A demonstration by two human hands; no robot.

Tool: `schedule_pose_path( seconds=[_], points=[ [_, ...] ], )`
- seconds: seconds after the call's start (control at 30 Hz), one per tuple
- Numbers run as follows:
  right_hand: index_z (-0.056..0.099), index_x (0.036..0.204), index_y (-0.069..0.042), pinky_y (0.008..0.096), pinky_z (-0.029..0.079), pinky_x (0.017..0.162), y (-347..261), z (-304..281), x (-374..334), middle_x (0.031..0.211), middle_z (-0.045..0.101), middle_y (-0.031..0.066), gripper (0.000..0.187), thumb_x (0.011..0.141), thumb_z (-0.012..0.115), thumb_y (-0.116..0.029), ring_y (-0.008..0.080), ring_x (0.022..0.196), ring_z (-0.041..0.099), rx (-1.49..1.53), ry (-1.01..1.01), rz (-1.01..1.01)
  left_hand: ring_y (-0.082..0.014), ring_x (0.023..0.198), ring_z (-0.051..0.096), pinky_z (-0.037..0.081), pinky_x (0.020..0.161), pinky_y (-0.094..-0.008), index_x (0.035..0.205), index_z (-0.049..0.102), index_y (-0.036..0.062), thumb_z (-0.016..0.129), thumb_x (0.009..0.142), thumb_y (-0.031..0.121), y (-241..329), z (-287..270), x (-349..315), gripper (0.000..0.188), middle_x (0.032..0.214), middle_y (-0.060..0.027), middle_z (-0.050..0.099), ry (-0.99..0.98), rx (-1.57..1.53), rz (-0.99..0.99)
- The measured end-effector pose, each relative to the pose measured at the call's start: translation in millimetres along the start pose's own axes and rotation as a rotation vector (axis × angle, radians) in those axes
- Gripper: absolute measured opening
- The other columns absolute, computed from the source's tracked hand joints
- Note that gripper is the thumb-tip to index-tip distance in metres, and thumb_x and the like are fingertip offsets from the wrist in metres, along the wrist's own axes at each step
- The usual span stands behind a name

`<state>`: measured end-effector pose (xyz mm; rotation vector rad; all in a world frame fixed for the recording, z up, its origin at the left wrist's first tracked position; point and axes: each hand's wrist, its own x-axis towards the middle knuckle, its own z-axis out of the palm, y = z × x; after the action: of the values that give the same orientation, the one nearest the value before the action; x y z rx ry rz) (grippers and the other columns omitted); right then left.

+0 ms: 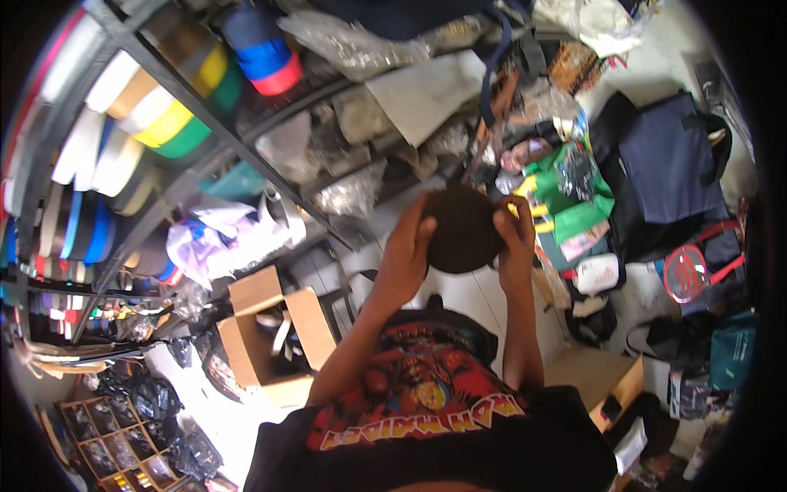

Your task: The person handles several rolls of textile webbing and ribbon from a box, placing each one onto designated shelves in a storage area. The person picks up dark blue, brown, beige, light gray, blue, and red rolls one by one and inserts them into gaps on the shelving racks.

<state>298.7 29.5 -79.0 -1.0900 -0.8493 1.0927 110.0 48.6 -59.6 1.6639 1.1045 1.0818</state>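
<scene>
Between my hands is a dark brown, nearly black round roll (pixel 464 232), with its flat face toward me. It resembles the webbing rolls on the shelf, but its edge and layers are too dark to make out. My left hand (pixel 407 246) grips its left side, thumb on the near face. On the opposite side my right hand (pixel 515 234) is closed round the rim, thumb against the face and fingers curled behind. Both arms reach forward, holding the roll up above the tiled floor.
Metal shelving (pixel 238 148) with coloured webbing rolls (pixel 168 127) stands at the left. An open cardboard box (pixel 256 332) sits on the floor. At the right lie a green bag (pixel 586 205), a dark blue bag (pixel 668 160) and a red-rimmed item (pixel 685 273). A compartment tray (pixel 119 439) is lower left.
</scene>
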Motion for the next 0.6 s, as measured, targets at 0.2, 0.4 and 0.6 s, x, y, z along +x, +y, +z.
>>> schedule_pose_path(
  seconds=[0.2, 0.4, 0.6],
  points=[
    [0.065, 0.122, 0.0, 0.0294, 0.045, 0.094, -25.7, 16.6, 12.8, 0.112, 0.068, 0.0105, 0.043, 0.086, 0.073, -0.023, 0.0172, 0.103, 0.061, -0.174, -0.112, -0.099, -0.0428, 0.111, 0.057, 0.045, 0.094, -0.0404, 0.144, 0.041, 0.0062, 0.043, 0.104, 0.019, 20.7, -7.8, 10.4, 0.042, 0.124, -0.0255, 0.056, -0.106, 0.121, 0.004],
    [0.065, 0.121, 0.003, 0.0312, 0.045, 0.095, -20.4, 50.0, 8.7, 0.113, 0.067, 0.0133, 0.041, 0.088, 0.072, -0.021, 0.0206, 0.105, 0.061, -0.104, 0.221, -0.236, -0.0389, 0.117, 0.058, 0.045, 0.098, -0.0395, 0.144, 0.043, 0.0061, 0.043, 0.104, 0.02, 13.0, 3.2, 12.9, 0.042, 0.131, -0.0242, 0.056, 0.163, 0.002, 0.092],
    [0.056, 0.125, 0.0, 0.0324, 0.042, 0.097, -9.7, 77.7, 1.1, 0.12, 0.061, 0.0108, 0.042, 0.093, 0.065, -0.025, 0.0192, 0.11, 0.056, 0.043, 0.249, -0.243, -0.0317, 0.124, 0.053, 0.039, 0.104, -0.0362, 0.143, 0.044, 0.0057, 0.043, 0.104, 0.023, 11.6, 2.9, 9.0, 0.042, 0.136, -0.0191, 0.054, 0.267, -0.117, 0.073]
  ],
)
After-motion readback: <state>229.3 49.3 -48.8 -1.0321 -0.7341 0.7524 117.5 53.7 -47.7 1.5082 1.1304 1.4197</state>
